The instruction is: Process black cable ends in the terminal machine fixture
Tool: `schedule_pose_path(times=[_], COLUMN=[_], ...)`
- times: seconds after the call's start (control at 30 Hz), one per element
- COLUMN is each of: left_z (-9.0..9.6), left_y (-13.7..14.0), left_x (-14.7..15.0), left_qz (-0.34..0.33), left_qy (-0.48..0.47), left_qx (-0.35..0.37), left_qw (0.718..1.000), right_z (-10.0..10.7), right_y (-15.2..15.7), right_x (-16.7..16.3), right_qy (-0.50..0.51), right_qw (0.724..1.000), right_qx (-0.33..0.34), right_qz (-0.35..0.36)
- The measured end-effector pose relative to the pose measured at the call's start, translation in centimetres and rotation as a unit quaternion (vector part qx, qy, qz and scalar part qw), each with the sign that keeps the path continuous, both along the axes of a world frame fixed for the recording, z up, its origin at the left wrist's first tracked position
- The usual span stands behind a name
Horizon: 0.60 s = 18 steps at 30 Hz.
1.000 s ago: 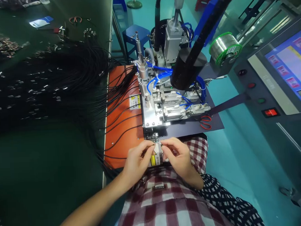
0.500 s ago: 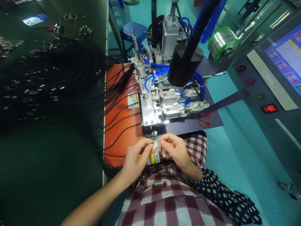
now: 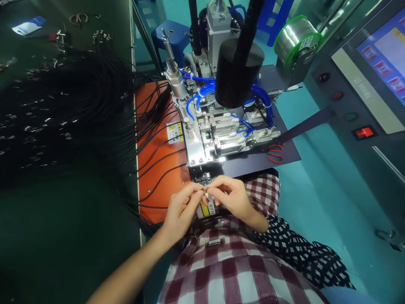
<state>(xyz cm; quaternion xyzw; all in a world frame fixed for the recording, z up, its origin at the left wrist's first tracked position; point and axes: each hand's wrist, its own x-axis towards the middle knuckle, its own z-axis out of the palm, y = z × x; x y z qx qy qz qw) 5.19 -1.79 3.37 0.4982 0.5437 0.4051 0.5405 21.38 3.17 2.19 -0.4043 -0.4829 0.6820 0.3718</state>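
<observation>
In front of my lap, my left hand (image 3: 181, 211) and my right hand (image 3: 233, 199) meet, fingertips pinched close together. Between them show thin coloured wires (image 3: 206, 187), reddish and teal, mostly hidden by the fingers. A black cable (image 3: 156, 207) runs from the left toward my left hand, which seems to grip its end; the join is covered. Just beyond the fingers is the near end of a metal machine (image 3: 198, 157), with a small dark block (image 3: 200, 177). More black cables (image 3: 163, 173) lead into its left side across an orange plate (image 3: 147, 182).
A large heap of black cables (image 3: 87, 94) covers the dark table on the left. Red-handled scissors (image 3: 275, 154) lie right of the machine. A solder wire spool (image 3: 296, 40) and a control panel (image 3: 360, 102) stand at right. A black cylinder (image 3: 238, 73) hangs above.
My fingertips have drawn closer together, and less of the coloured wires shows between them. The camera view has shifted slightly, moving the machine left and up in the picture.
</observation>
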Motion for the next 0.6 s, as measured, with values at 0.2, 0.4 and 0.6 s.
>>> schedule_pose_path(times=[0.2,0.4,0.6], left_z=[0.0,0.6,0.5], left_y=[0.0,0.5,0.2], left_x=[0.4,0.6,1.0], left_qz=[0.023,0.071,0.129], left_qy=[-0.016,0.004,-0.090], left_qx=[0.003,0.015,-0.081], left_qw=[1.000,0.997,0.984], right_z=[0.3,0.2,0.2], right_y=[-0.8,-1.2,-1.8], right_x=[-0.4,-0.4,-0.7], right_qy=[-0.094,-0.116,-0.132], right_qw=[0.985,0.975,0.975], right_qx=[0.135,0.182,0.175], right_qz=[-0.052,-0.056,-0.046])
